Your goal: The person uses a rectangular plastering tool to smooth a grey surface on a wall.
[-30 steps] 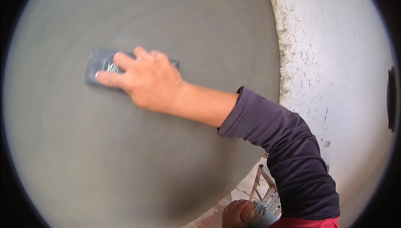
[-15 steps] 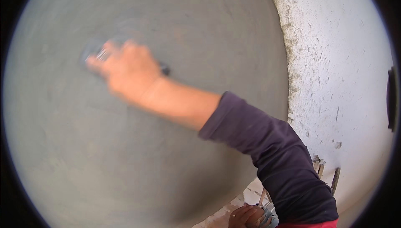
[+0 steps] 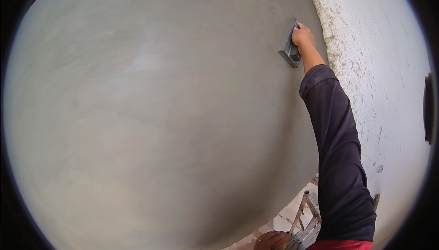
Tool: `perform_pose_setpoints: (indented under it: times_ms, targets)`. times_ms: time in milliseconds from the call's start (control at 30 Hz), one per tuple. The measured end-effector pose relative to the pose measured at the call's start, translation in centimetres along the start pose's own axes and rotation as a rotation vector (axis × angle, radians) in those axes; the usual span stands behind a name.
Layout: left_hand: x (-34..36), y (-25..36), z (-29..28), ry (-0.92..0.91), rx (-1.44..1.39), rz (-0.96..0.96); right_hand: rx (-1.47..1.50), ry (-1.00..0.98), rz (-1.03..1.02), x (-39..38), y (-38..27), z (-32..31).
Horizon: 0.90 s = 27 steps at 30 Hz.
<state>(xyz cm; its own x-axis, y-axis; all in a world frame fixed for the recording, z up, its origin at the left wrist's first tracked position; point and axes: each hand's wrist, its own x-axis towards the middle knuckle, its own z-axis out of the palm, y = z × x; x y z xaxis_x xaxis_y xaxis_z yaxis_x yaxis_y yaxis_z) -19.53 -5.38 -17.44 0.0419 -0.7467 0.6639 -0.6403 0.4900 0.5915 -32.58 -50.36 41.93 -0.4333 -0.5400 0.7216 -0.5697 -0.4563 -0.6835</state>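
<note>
My right hand (image 3: 303,36) is closed around the handle of a dark grey plastering trowel (image 3: 288,48). The long rectangular plate stands nearly upright, its face against the smooth grey plastered wall (image 3: 151,126), close to the wall's right edge. My right arm, in a dark sleeve, stretches up from the lower right. At the bottom edge my left hand (image 3: 273,241) is only partly in view, shaded, with curled fingers; whatever it holds is hidden.
Right of the plaster runs a rough, broken edge (image 3: 333,44), then a white, speckled wall (image 3: 379,99). Below, metal frame bars (image 3: 299,213) stand over a pale floor (image 3: 288,211). A dark object (image 3: 428,108) shows at the far right rim.
My right hand has swept the trowel from the left part of the plastered wall across to its upper right edge. The arm is now straighter, and the view has shifted slightly.
</note>
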Motion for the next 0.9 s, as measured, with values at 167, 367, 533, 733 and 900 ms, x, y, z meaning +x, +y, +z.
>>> perform_pose_setpoints:
  times_ms: [167, 367, 533, 733, 900]
  targets:
    - [-0.2, -0.5, 0.0, -0.014, 0.021, -0.013, 0.148, 0.041, -0.429, -10.4, -19.4, -4.5]
    - [0.6, 0.5, 0.4, -0.023, 0.027, -0.027, 0.438, -0.117, -1.331, -37.0, -31.8, -7.6]
    - [0.8, 1.0, -0.2, -0.015, 0.013, 0.011, 0.286, -0.185, -1.502, -39.2, -23.6, -7.7]
    - [0.8, 2.6, -3.2, 0.016, -0.020, 0.080, 0.173, -0.018, -0.239, -13.4, -3.5, -4.5]
    - [1.9, 5.0, -5.7, 0.066, -0.070, 0.150, 0.175, 0.059, -0.159, -21.0, -3.9, -2.8]
